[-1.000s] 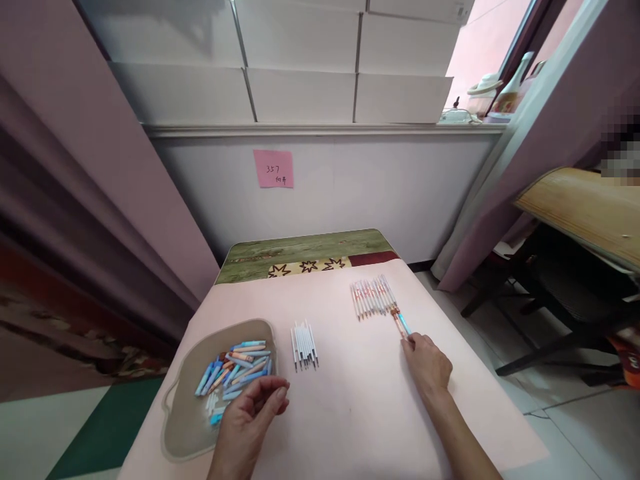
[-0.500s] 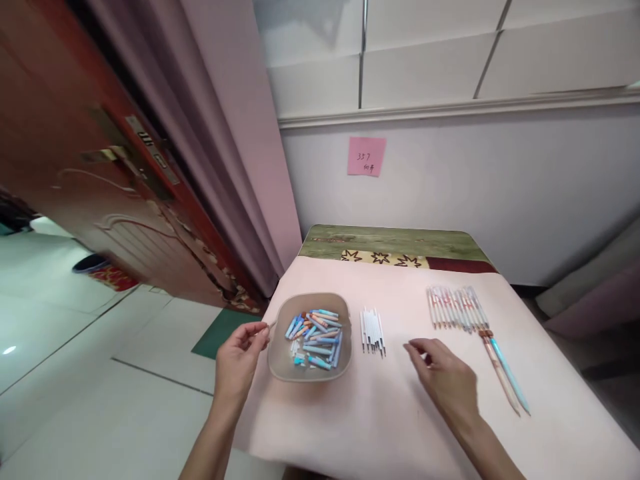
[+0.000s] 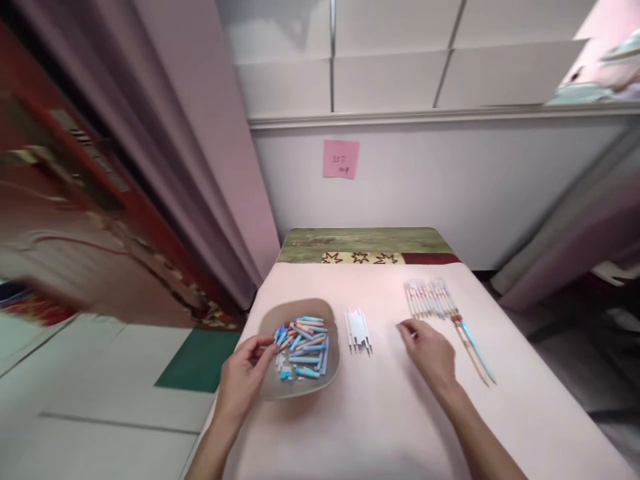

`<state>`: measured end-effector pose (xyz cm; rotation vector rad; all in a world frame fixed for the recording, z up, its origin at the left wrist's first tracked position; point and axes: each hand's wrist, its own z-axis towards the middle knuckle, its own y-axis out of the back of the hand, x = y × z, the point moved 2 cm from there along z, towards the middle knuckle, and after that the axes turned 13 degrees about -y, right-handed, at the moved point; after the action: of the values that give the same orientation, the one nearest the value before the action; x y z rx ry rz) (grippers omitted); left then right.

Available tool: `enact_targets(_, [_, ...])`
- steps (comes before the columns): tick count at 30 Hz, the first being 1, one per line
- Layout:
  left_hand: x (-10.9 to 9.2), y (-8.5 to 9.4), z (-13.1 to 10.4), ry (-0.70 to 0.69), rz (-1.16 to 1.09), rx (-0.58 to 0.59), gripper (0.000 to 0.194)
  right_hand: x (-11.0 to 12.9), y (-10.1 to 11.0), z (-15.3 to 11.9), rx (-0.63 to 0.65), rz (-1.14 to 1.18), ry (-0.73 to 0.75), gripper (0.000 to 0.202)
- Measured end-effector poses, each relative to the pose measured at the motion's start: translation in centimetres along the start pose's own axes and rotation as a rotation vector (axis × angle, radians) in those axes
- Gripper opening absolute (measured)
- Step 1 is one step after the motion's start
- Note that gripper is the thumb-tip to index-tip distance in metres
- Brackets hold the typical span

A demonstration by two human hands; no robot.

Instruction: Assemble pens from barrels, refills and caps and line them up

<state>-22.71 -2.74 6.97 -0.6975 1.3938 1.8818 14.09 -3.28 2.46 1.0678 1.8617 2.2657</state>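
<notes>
My left hand [image 3: 249, 367] is at the left rim of a grey-brown bowl [image 3: 325, 385], thumb and forefinger nearly together; what they hold, if anything, is too small to tell. Blue, purple and orange pen parts [image 3: 307, 347] lie in the bowl, with small white and cyan pieces. To its right, several white refills [image 3: 357, 330] lie side by side, dark tips towards me. My right hand [image 3: 429, 350] hovers above the pink cloth right of them, fingers curled in a pinch, contents unclear. Beyond it lie a row of clear pens [image 3: 427, 298] and two longer pens [image 3: 475, 350].
The pink cloth [image 3: 375, 413] covers most of the table, whose green patterned far end [image 3: 360, 239] meets the wall. A pink note [image 3: 341, 159] sticks to the wall. At the left are a red-brown door [image 3: 100, 247] and a green mat [image 3: 199, 360].
The view has swung to the right, so the table things appear further left. My left hand has moved from outside the bowl to over its left rim. My right hand stays near the refills.
</notes>
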Motion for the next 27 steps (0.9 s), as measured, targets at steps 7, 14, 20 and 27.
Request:
enact_targets(7, [-0.2, -2.7, 1.5, 0.087, -0.135, 0.083, 0.044, -14.4, 3.6, 5.8, 0.038, -0.354, -0.584, 0.039])
enact_targets(14, [-3.3, -5.1, 1.8, 0.098, -0.299, 0.141, 0.043, -13.8, 3.0, 6.4, 0.082, -0.347, -0.500, 0.031])
enact_targets(20, [-4.1, -5.8, 1.1, 0.177, -0.410, 0.100, 0.043, -13.0, 5.2, 5.9, 0.002, -0.313, -0.489, 0.031])
enact_targets(27, [-9.8, -10.1, 0.4, 0.327, -0.778, 0.107, 0.046, -3.1, 6.1, 0.1, 0.082, 0.319, -0.047, 0.026])
